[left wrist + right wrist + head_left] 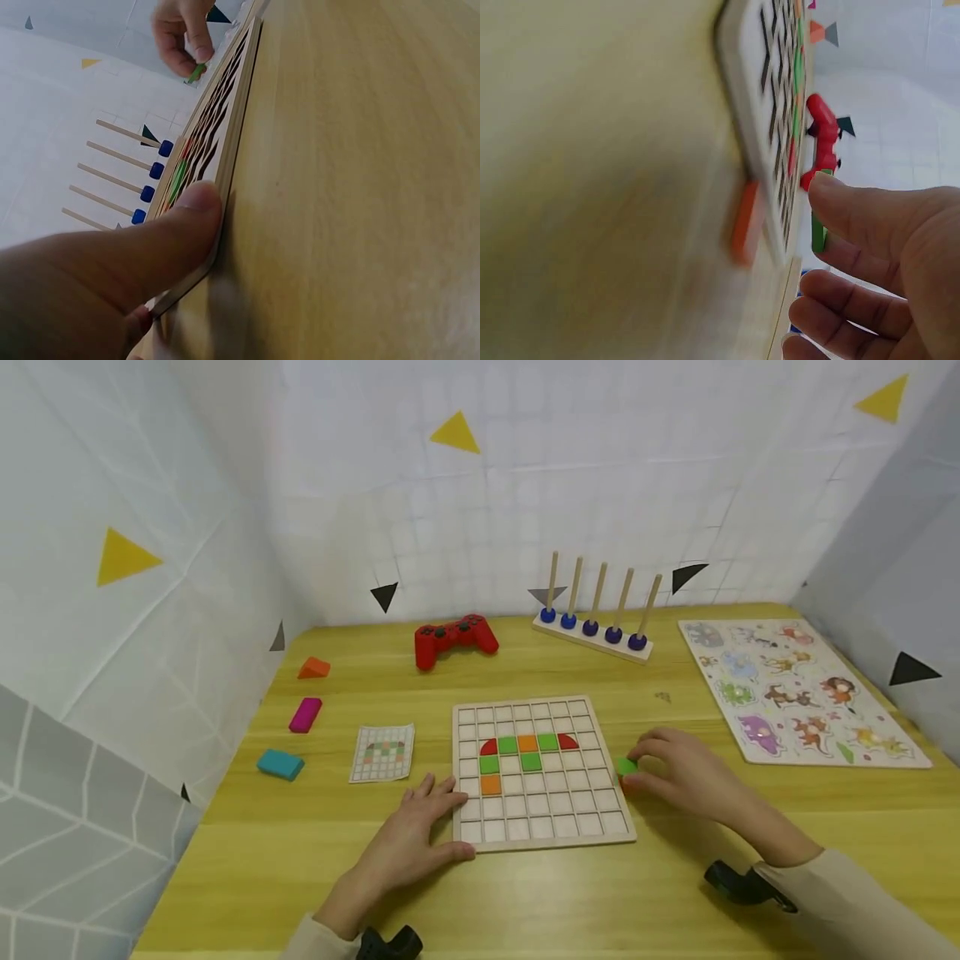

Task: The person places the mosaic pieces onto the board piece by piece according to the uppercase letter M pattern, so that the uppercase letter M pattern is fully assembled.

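Observation:
A wooden grid board [521, 837] lies in the middle of the table in the head view, with green, orange and red pieces in some of its squares. My left hand [420, 827] rests at its left edge with fingers spread, the thumb [176, 232] on the near corner. Just off the board's right side, my right hand [686, 777] pinches a green tile [819, 225] between thumb and forefinger. An orange piece [746, 225] lies on the table against the board's right edge, close under that hand.
A small pattern card [382, 756] lies left of the board. Farther left are a teal block [281, 765], a magenta block [305, 715] and an orange wedge [314, 668]. Behind stand a red game controller [453, 637] and a pegged stand [592, 639]; an animal puzzle [802, 693] lies right.

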`<act>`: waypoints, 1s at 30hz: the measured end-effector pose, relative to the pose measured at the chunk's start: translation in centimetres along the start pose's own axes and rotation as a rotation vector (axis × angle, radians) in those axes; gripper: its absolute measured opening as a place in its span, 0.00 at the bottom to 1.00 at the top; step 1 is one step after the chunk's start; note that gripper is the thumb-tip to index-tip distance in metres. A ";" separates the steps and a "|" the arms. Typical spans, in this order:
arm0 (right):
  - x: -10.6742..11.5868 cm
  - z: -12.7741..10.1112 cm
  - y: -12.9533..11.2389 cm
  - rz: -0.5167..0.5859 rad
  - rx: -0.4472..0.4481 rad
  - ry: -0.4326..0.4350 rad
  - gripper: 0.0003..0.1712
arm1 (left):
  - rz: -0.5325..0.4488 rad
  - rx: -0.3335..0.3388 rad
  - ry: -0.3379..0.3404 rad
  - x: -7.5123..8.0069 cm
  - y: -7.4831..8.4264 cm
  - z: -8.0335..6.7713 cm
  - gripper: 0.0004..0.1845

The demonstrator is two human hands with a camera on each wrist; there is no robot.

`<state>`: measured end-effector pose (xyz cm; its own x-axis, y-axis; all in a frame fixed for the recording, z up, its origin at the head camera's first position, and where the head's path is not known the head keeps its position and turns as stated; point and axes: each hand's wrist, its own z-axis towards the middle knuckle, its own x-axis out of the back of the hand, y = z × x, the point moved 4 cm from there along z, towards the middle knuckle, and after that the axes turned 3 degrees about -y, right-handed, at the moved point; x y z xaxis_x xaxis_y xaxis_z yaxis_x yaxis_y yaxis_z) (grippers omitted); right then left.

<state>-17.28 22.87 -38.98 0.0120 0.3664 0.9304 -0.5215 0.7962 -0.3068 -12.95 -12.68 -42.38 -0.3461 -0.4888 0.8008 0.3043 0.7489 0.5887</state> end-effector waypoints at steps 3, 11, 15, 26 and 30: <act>-0.5 1.4 -1.1 0.006 0.027 -0.009 0.10 | 0.006 0.002 -0.004 0.0 -0.1 -0.1 0.38; -1.9 3.8 -2.8 0.002 0.047 -0.063 0.14 | 0.019 0.015 0.002 0.0 -0.2 -0.1 0.37; -2.4 4.3 -3.1 -0.019 0.065 -0.060 0.14 | 0.010 0.007 -0.002 -0.1 -0.1 0.0 0.37; -2.8 4.8 -3.3 -0.007 0.075 -0.048 0.15 | 0.002 0.004 -0.005 -0.2 -0.1 0.0 0.38; -3.0 4.8 -3.0 0.010 0.054 -0.057 0.14 | 0.004 0.007 -0.002 -0.1 -0.1 0.0 0.38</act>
<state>-19.85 17.07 -39.87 -0.0412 0.3454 0.9376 -0.5664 0.7649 -0.3067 -12.93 -12.75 -42.55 -0.3468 -0.4851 0.8027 0.2990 0.7540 0.5849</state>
